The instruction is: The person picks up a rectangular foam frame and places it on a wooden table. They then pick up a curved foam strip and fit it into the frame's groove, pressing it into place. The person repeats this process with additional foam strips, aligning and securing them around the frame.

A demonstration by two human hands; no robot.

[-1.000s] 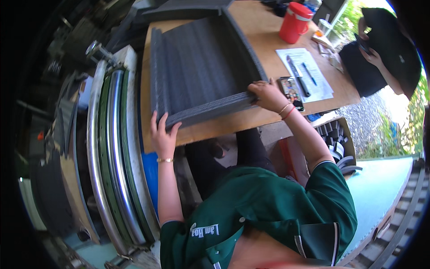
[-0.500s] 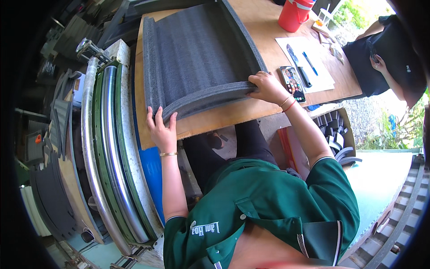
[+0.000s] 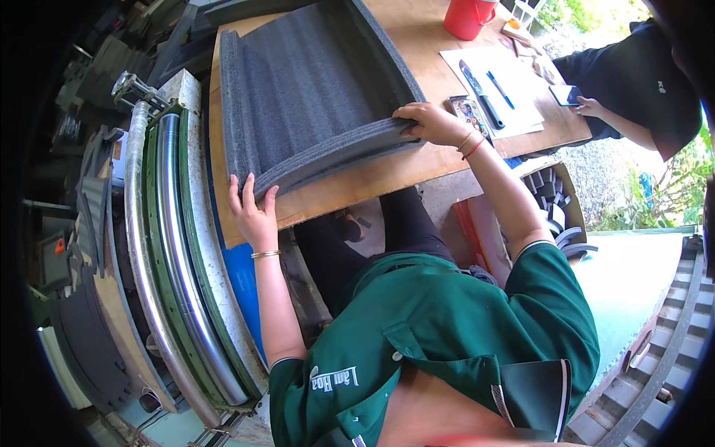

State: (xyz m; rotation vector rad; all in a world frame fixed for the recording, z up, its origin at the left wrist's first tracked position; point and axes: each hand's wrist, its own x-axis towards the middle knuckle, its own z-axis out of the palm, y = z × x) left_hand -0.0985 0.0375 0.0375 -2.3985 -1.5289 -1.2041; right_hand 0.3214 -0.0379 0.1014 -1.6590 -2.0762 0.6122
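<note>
A large dark grey foam tray (image 3: 313,89) with raised strip walls lies on a plywood board. Its near wall (image 3: 335,158) is a layered foam strip that bows slightly. At the near right corner my right hand (image 3: 441,125) is closed over the end of this strip, fingers on top. My left hand (image 3: 255,217) touches the near left corner, with its fingers and thumb spread around the outside of it. The undersides of both hands' fingers are partly hidden.
Right of the tray are a phone (image 3: 468,112), a knife (image 3: 484,97) and a blue pen (image 3: 500,89) on white paper (image 3: 525,112). A red bucket (image 3: 469,18) stands beyond. A roller machine (image 3: 179,246) is at left; another person (image 3: 633,82) holds a phone at right.
The whole view has shifted a little, moving the table and tray left and up in it. Both hands keep their places on the tray. The other person's phone has come out toward the table.
</note>
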